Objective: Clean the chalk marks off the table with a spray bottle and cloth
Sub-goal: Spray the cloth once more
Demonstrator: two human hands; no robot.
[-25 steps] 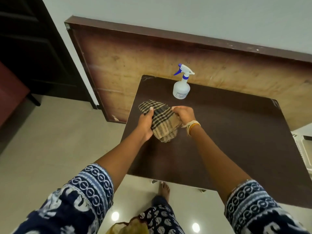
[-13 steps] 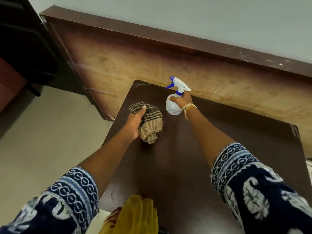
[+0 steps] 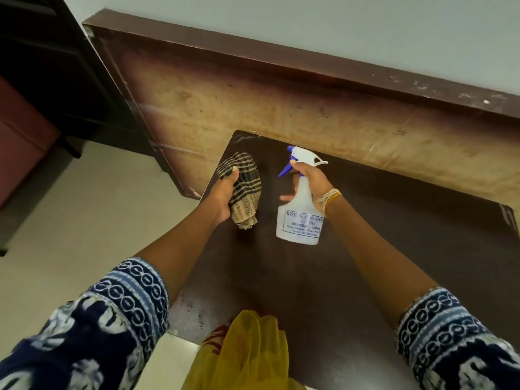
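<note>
Head view: right hand [image 3: 311,181] grips the spray bottle [image 3: 301,218], left hand [image 3: 225,195] clutches the cloth [image 3: 246,187] at nine o'clock; faint chalk marks [image 3: 244,137] at the table [image 3: 394,249] corner look unsprayed, unwiped.

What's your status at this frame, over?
Left hand grips checked cloth on table. Right hand holds spray bottle by the neck. Faint chalk marks at far corner. Nothing in the way.

Both arms reach forward and down, each in a patterned short sleeve. The left hand [image 3: 225,197] curls its fingers round a checked cloth [image 3: 245,190], thumb on top. The right hand [image 3: 312,181] grips the neck of a spray bottle [image 3: 301,218], wrist wearing thread bands.
</note>
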